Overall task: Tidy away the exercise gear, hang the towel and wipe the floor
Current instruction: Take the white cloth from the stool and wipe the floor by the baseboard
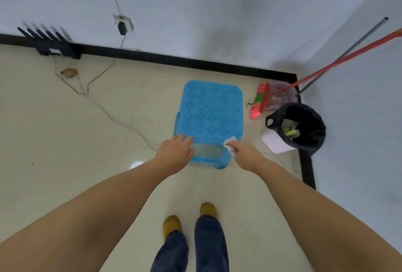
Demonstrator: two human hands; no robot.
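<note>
A blue plastic stool [212,111] stands on the cream tiled floor [65,130] near the room's corner. My left hand [175,153] rests on the stool's near left edge, fingers spread over the rim. My right hand [243,152] is at the stool's near right corner, shut on a small white cloth [231,146] that touches the seat edge. No towel or exercise gear is in sight.
A black-lined bin [302,128] with rubbish stands right of the stool. A red broom [261,102] and a pink dustpan [282,95] lean in the corner. A black router [51,44] and trailing cables [97,106] lie at the left. My feet [190,217] stand below.
</note>
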